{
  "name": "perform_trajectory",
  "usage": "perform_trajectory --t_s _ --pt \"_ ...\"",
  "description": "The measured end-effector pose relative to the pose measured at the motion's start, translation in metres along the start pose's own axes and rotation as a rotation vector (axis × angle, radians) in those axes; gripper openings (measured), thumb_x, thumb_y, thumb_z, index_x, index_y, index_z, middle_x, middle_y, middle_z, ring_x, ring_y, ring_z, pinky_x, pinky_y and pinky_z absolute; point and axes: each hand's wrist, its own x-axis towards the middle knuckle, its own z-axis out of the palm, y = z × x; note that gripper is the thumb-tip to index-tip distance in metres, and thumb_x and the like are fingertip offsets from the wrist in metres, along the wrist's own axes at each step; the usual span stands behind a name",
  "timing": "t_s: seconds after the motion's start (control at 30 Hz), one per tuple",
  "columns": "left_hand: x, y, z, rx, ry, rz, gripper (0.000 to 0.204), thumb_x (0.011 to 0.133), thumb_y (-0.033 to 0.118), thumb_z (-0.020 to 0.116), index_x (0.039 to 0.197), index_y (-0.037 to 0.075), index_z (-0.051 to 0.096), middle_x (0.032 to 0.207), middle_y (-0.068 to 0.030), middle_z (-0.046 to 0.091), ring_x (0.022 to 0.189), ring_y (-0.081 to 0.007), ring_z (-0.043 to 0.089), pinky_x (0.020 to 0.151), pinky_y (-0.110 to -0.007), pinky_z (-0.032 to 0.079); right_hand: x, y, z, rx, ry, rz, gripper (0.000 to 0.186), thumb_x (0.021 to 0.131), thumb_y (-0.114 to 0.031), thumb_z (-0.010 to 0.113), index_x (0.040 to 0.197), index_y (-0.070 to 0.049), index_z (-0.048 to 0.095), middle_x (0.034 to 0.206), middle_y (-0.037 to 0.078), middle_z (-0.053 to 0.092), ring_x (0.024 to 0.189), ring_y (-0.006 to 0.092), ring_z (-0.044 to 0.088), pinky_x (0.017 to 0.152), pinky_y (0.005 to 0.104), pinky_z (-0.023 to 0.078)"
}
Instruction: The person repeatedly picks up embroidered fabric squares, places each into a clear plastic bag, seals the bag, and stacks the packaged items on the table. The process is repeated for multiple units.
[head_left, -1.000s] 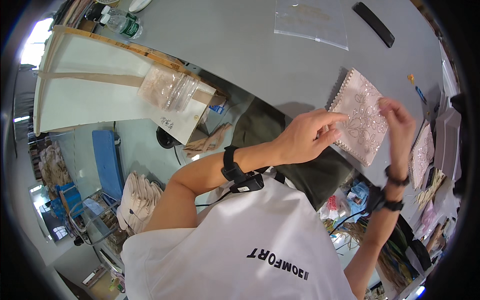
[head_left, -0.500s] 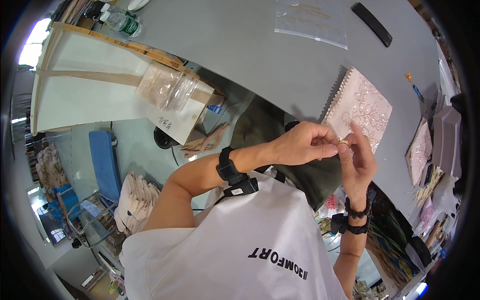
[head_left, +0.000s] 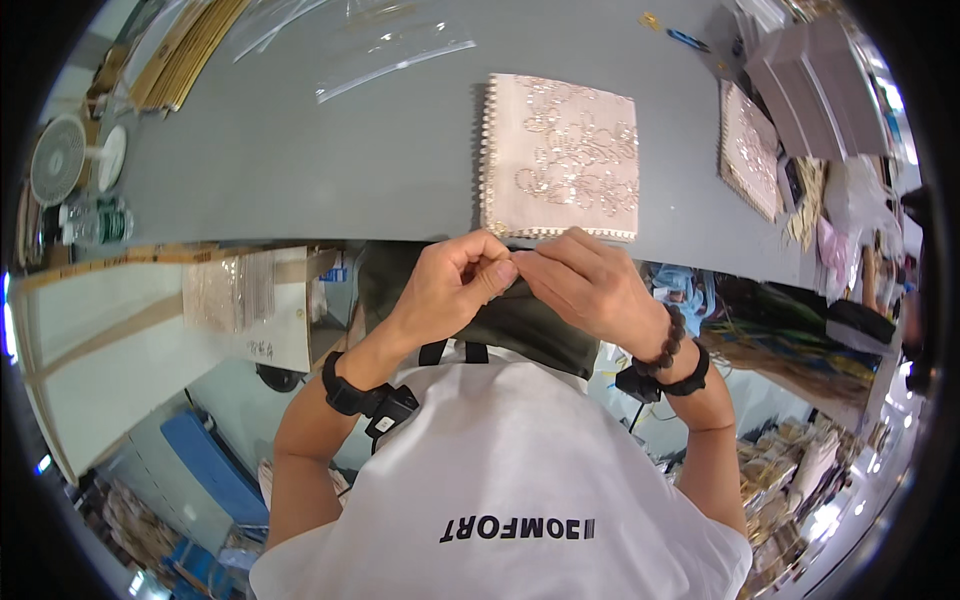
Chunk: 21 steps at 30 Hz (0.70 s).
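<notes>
My left hand [head_left: 452, 286] and my right hand [head_left: 592, 288] meet at the near edge of the grey table, fingertips almost touching. Thumb and fingers are pinched on both hands; what lies between them is too small and hidden to make out. Just beyond them is a square pale pink cloth piece [head_left: 572, 160], apparently folded or stacked. Sequin-like floral embroidery covers its top, and small bead-like trim runs along its left and near edges. My fingers are close to its near edge.
A clear plastic bag [head_left: 395, 60] lies at the far side of the grey table [head_left: 300, 180]. To the right are another pink embroidered piece [head_left: 750, 150], grey boxes [head_left: 815, 90] and a blue tool [head_left: 688, 40]. Water bottles [head_left: 100, 222] and a fan [head_left: 60, 158] stand at left.
My view has turned, so the cloth piece now sits squarely ahead of me. Both hands have come together, lower, in front of it; the small beige thing pinched earlier is now hidden.
</notes>
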Motion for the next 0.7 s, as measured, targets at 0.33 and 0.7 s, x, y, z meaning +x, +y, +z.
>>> perform_trajectory --t_s 0.33,0.7 --pt "0.028 0.015 -0.016 0.708 0.21 0.42 0.018 0.089 0.008 0.084 0.105 0.004 0.075 0.097 -0.0086 0.071 0.081 -0.0268 0.069 0.072 -0.038 0.057 0.014 0.049 0.022 0.153 0.058 0.114 0.014 0.09 -0.007 0.076 0.103 -0.003 0.073 0.095 0.009 0.067 0.086 0.0287 0.068 0.072 0.0399 0.059" --pt "0.034 -0.004 -0.026 0.769 0.216 0.529 0.013 0.089 0.004 0.081 0.1 0.003 0.074 0.094 -0.0102 0.069 0.082 -0.0313 0.069 0.073 -0.04 0.057 0.015 0.063 0.04 0.222 -0.018 0.016 0.014 0.091 -0.01 0.077 0.104 -0.005 0.074 0.094 0.008 0.067 0.089 0.0295 0.068 0.076 0.0407 0.059"
